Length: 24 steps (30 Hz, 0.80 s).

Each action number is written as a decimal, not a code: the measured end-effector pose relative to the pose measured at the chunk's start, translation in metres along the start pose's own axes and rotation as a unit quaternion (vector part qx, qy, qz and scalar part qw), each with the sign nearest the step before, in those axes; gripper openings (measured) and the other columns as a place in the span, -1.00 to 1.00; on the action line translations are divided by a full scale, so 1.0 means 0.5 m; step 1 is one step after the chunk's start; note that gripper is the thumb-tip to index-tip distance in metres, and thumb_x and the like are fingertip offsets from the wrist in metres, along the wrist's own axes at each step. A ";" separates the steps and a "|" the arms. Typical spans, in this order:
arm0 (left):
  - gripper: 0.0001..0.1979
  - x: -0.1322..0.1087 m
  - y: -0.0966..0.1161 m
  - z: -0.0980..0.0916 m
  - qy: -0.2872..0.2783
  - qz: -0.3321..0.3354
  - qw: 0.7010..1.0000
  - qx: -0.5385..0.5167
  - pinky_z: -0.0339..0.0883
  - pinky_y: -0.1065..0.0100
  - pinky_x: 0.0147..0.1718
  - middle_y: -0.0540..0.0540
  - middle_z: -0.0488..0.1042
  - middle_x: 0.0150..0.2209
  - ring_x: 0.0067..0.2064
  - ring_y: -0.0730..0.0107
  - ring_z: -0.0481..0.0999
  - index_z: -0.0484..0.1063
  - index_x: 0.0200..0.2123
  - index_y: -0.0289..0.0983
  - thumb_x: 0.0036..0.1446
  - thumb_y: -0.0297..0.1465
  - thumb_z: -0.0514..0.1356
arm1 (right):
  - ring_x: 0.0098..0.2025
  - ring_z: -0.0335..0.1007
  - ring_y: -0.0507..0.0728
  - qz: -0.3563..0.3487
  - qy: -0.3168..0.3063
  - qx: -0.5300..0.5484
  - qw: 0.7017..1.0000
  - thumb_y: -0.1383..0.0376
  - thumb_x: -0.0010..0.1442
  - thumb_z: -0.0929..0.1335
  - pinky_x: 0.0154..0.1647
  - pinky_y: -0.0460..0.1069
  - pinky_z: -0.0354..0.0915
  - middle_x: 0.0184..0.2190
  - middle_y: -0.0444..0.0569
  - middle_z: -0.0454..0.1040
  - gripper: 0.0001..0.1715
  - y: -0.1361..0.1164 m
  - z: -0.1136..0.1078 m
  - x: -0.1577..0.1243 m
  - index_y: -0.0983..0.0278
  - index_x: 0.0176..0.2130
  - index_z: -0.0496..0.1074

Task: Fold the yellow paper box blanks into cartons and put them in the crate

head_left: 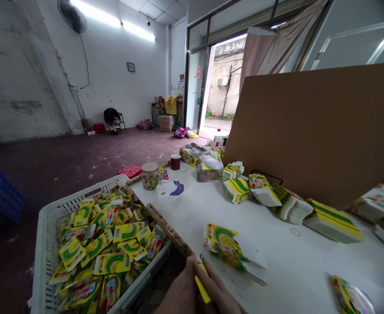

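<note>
My left hand [181, 290] and my right hand [221, 292] are close together at the bottom middle, in front of the white table's edge. Between them is a small yellow carton [202, 283], narrow side showing, with the fingers of both hands closed on it; most of it is hidden. Just beyond my right hand lies a loose pile of flat yellow-and-green printed cartons [223, 242] on the white table [277, 266]. To the left of my hands, a white plastic basket [44, 244] is heaped with similar small cartons [111, 264].
Banded carton stacks [332, 220] line the table before a large cardboard sheet [316, 131]. Another carton piece [351, 296] lies at right. A lidded jar [150, 176] and dark red mug [175, 162] stand farther back. A blue crate [2, 200] is at left; a person [111, 117] sits far off.
</note>
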State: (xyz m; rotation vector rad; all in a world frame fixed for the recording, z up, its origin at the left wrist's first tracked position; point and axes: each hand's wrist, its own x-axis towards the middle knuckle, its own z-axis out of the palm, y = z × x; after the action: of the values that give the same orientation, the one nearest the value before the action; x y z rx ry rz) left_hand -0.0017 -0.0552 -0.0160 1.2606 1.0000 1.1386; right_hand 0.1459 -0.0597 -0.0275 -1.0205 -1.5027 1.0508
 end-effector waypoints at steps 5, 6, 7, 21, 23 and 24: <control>-0.32 -0.001 -0.017 -0.005 0.054 0.027 0.986 0.155 0.01 -0.03 0.20 -0.35 0.32 0.15 0.23 -0.25 0.19 0.34 0.08 -0.26 -0.22 -0.47 0.34 | 0.24 0.23 0.31 0.003 0.063 -0.062 0.996 0.00 0.24 0.26 0.25 0.16 0.15 0.19 0.00 0.35 -0.52 0.039 -0.028 0.004 0.10 0.06 0.47; -0.36 0.000 -0.005 -0.008 0.045 0.027 0.982 0.182 0.07 -0.01 0.17 -0.34 0.37 0.09 0.18 -0.23 0.26 0.38 0.03 -0.25 -0.23 -0.48 0.34 | 0.27 0.18 0.30 0.000 0.066 -0.070 0.995 0.01 0.22 0.29 0.27 0.16 0.12 0.22 -0.01 0.31 -0.49 0.050 -0.035 0.005 0.10 0.10 0.43; -0.42 0.001 0.012 -0.012 0.023 0.024 0.977 0.209 0.15 0.04 0.11 -0.30 0.43 0.02 0.11 -0.19 0.34 0.40 -0.03 -0.25 -0.24 -0.48 0.33 | 0.28 0.15 0.31 -0.007 0.054 -0.080 0.995 -0.01 0.19 0.31 0.26 0.16 0.13 0.24 -0.02 0.27 -0.45 0.058 -0.041 0.007 0.09 0.12 0.41; -0.61 0.010 0.123 -0.024 -0.037 0.081 0.963 0.254 0.29 0.36 -0.30 -0.05 0.52 -0.30 -0.29 0.19 0.47 0.45 -0.23 -0.17 -0.25 -0.44 0.33 | 0.13 0.35 0.43 0.049 -0.053 -0.078 0.994 -0.03 -0.01 0.43 0.08 0.21 0.31 0.12 0.17 0.43 -0.59 0.023 -0.075 0.015 0.14 -0.24 0.64; -0.61 0.011 0.126 -0.026 -0.039 0.074 0.963 0.256 0.29 0.37 -0.33 -0.05 0.52 -0.30 -0.31 0.20 0.47 0.45 -0.23 -0.17 -0.25 -0.44 0.33 | 0.15 0.34 0.42 0.024 -0.061 -0.078 0.995 -0.03 -0.01 0.43 0.09 0.21 0.30 0.16 0.16 0.38 -0.56 0.035 -0.074 0.012 0.13 -0.19 0.63; -0.60 0.011 0.127 -0.027 -0.048 0.064 0.963 0.259 0.28 0.38 -0.35 -0.05 0.51 -0.30 -0.32 0.22 0.47 0.44 -0.23 -0.17 -0.25 -0.44 0.33 | 0.15 0.33 0.42 0.018 -0.087 -0.070 0.994 -0.02 0.01 0.42 0.10 0.21 0.29 0.18 0.15 0.36 -0.56 0.037 -0.074 0.011 0.13 -0.17 0.62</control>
State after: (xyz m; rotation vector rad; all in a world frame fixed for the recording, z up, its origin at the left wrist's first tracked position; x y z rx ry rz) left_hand -0.0192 -0.0496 0.0464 1.8006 1.2019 0.9280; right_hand 0.1834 -0.0449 -0.0389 -1.0797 -1.7241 1.0946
